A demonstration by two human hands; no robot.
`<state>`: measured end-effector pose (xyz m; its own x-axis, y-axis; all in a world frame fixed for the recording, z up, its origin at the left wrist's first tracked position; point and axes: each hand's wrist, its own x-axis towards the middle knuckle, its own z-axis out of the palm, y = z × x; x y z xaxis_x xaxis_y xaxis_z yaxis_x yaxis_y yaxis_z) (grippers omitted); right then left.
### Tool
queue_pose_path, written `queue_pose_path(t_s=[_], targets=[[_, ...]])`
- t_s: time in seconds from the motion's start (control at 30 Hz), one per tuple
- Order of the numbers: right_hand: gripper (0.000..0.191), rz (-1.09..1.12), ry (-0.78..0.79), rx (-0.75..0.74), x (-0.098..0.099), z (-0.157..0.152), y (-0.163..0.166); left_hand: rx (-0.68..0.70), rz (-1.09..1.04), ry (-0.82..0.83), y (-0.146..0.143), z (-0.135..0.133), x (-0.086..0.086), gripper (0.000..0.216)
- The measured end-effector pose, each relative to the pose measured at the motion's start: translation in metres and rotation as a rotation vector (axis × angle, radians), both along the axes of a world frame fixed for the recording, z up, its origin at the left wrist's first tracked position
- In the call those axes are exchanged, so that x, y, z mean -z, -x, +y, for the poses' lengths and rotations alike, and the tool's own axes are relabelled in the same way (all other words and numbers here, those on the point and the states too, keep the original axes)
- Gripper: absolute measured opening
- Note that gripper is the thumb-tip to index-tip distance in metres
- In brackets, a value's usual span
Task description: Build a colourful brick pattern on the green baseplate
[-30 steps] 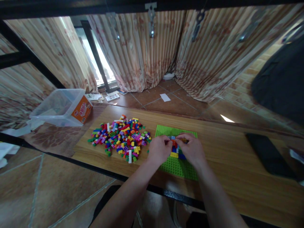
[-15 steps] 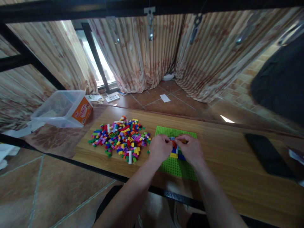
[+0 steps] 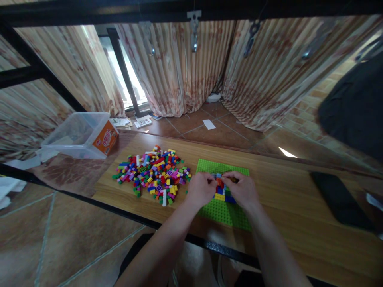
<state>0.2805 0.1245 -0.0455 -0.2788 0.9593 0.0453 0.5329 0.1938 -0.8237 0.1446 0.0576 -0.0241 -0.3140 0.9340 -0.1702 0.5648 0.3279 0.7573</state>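
Note:
My left hand [image 3: 202,189] and my right hand [image 3: 240,187] are close together over a green studded baseplate [image 3: 220,213]. Both have their fingers closed in a pinch, and the fingertips meet around a small orange toy brick [image 3: 220,182] at the built-up middle of the plate. Below the fingertips, a yellow brick [image 3: 220,197] and a dark blue brick [image 3: 229,199] are part of the joined bricks. Light blue pieces show just beyond the fingers. My hands cover much of the build, so how firmly each one grips the orange brick is hard to see.
Left of the baseplate spreads a pile of loose coloured bricks [image 3: 155,171] on the wooden table [image 3: 281,207]. A clear plastic box [image 3: 74,137] with an orange label stands beyond it. A dark flat phone-like object [image 3: 339,199] lies at the right. A black bar crosses overhead.
The whole view has shifted slightly. My hands stay pinched at the same spot on the build, with only small finger movement.

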Motion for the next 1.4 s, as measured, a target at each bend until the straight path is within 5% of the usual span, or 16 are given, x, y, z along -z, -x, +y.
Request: queue_pose_path(t_s=[0.7, 1.0, 1.3, 1.4], targets=[[0.041, -0.169, -0.112, 0.092, 0.007, -0.007, 0.009, -0.021, -0.014, -0.053, -0.008, -0.025, 0.008, 0.016], [0.037, -0.282, -0.319, 0.087, 0.021, -0.019, 0.017, -0.005, 0.050, -0.036, -0.009, -0.025, 0.006, 0.018], [0.048, -0.063, -0.081, 0.024, 0.009, -0.009, -0.001, 0.015, 0.042, -0.052, -0.006, -0.024, 0.005, 0.014], [0.046, -0.071, -0.138, -0.020, 0.009, -0.010, -0.004, 0.020, 0.035, -0.056, -0.005, -0.023, 0.005, 0.013]])
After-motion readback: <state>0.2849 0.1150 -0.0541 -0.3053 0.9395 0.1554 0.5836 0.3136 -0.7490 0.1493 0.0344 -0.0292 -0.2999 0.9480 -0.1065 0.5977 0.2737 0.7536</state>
